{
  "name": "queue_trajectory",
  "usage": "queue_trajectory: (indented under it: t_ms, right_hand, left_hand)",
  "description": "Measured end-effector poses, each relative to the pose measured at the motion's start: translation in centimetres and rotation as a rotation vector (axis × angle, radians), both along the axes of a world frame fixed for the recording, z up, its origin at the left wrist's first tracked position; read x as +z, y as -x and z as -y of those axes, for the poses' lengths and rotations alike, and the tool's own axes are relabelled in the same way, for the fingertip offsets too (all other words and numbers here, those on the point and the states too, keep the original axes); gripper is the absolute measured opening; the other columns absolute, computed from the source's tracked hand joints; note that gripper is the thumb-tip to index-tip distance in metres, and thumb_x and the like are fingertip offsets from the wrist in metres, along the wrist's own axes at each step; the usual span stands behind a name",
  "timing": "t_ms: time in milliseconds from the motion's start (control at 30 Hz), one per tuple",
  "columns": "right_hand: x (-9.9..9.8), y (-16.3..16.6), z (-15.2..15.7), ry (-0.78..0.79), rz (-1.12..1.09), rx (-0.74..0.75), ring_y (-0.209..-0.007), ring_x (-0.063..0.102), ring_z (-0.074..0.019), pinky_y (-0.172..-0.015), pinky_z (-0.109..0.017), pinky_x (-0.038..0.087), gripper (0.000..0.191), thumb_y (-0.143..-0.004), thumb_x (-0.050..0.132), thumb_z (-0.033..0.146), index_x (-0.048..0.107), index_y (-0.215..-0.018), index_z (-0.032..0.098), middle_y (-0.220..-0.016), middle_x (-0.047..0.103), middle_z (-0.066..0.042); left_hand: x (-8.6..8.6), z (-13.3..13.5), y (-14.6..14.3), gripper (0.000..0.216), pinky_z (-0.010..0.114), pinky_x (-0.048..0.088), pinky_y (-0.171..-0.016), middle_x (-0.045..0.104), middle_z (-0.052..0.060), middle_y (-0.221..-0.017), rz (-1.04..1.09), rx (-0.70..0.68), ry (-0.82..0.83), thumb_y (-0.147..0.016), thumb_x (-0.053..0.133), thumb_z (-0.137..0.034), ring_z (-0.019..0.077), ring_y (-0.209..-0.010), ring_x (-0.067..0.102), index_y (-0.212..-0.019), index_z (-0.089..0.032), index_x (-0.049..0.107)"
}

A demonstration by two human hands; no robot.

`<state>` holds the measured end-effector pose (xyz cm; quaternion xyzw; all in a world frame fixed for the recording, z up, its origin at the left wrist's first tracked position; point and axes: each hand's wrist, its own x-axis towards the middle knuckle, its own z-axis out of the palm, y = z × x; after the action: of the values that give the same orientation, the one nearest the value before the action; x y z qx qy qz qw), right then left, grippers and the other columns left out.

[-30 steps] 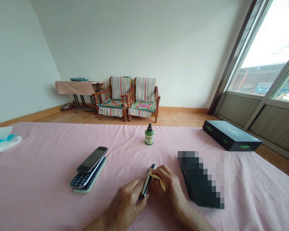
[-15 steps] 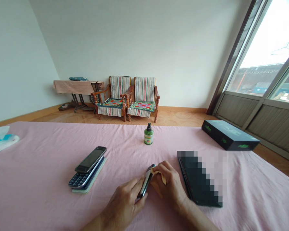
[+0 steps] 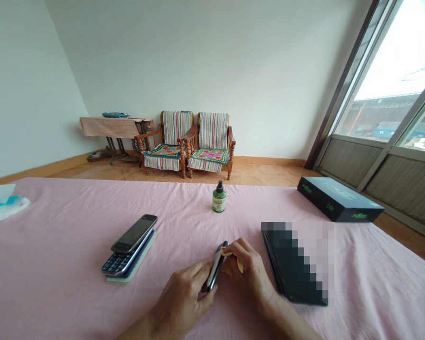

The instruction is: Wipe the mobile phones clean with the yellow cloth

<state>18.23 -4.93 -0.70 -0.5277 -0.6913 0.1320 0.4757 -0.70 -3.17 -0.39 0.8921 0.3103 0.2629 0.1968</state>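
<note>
My left hand (image 3: 186, 295) is closed round the lower part of a slim dark mobile phone (image 3: 215, 270) with silvery edges, tilted on its side. A pale yellow cloth (image 3: 240, 266) is pinched in my right hand (image 3: 250, 269), whose fingertips press it against the phone's upper edge. Part of the cloth is hidden behind the fingers. To the left, a slider phone (image 3: 133, 235) with its keypad showing lies on other flat items in a stack. On the right, close to my right hand, lies a dark flat case (image 3: 286, 269), partly blurred by blocks.
A green spray bottle (image 3: 219, 198) with a black top stands ahead of my hands. At the far right of the pink cloth (image 3: 184, 203) sits a black box (image 3: 340, 200); a tissue pack (image 3: 7, 208) lies at the far left. Two wooden chairs (image 3: 212, 137) stand beyond.
My right hand with the cloth has shifted very slightly at the phone's upper edge. The whole view has drifted a little; both grips are the same.
</note>
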Motion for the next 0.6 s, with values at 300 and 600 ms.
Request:
queue_trajectory:
  t_ms: [300, 600]
  right_hand:
    - [-0.37, -0.10, -0.05, -0.015, -0.002, -0.004, -0.072, 0.062, -0.0137, -0.064, -0.022, 0.048, 0.031, -0.079, 0.044, 0.000, 0.066, -0.090, 0.019, -0.084, 0.062, -0.004]
    - [-0.35, 0.24, -0.32, 0.005, 0.018, -0.017, -0.072, 0.062, -0.0140, -0.064, -0.022, 0.047, 0.033, -0.083, 0.044, 0.001, 0.066, -0.100, 0.018, -0.085, 0.063, -0.005]
  left_hand:
    - [0.51, 0.18, -0.20, 0.039, 0.022, 0.054, -0.068, 0.062, 0.002, -0.082, 0.015, 0.073, -0.043, -0.079, 0.055, -0.008, 0.0163, -0.071, 0.063, -0.114, -0.023, 0.065]
    - [0.35, 0.09, -0.29, 0.055, 0.025, 0.055, -0.074, 0.063, 0.002, -0.091, 0.126, 0.053, 0.120, -0.079, 0.058, -0.006, 0.0164, -0.078, 0.063, -0.131, -0.025, 0.053]
